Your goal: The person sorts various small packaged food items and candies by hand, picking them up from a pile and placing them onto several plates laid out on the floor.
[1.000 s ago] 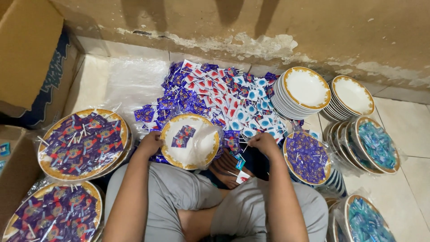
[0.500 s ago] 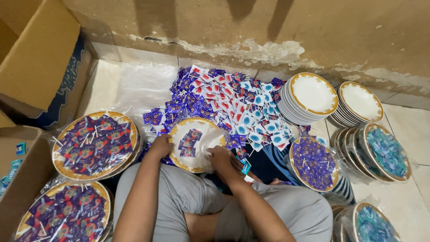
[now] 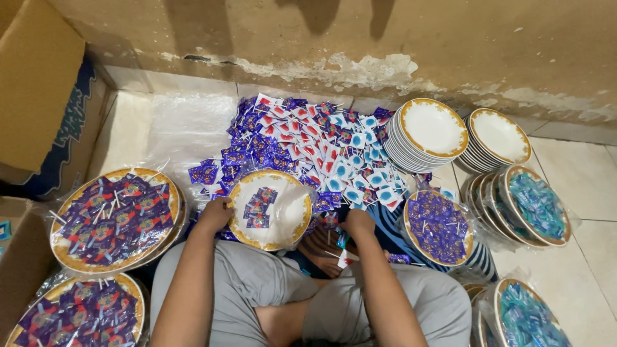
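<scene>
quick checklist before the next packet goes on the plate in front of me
1. Left hand steadies the plate at its left rim: ok.
2. Plate has bare room: ok, only a few purple packets lie left of centre.
3. Right hand holds a packet: cannot tell, fingers are curled away from the camera.
4. Loose packet pile lies within reach behind the plate: ok.
5. Filled plates sit apart on the left, wrapped in clear film: ok.
</scene>
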